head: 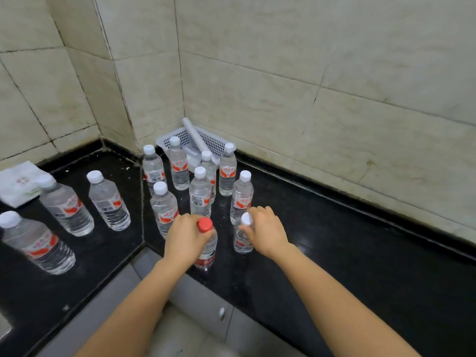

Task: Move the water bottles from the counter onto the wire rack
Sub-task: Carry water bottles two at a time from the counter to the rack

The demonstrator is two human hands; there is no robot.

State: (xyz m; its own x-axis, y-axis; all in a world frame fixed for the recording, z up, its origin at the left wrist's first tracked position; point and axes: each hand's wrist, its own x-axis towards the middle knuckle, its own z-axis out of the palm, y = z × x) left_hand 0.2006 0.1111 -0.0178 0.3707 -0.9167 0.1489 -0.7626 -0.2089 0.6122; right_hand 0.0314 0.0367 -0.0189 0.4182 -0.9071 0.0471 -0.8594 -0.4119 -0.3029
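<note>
Head view: left grip (pixel 184 238) holds red-capped bottle (pixel 206 253), right grip (pixel 265 231) holds white-capped bottle (pixel 241 240); twelve bottles total.

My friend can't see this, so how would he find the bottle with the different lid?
Start at the black counter in the tiled corner, where its front edge bends. Among the water bottles standing there, find the nearest bottle, gripped by the left hand. It alone has a red cap; every other cap is white.
</note>
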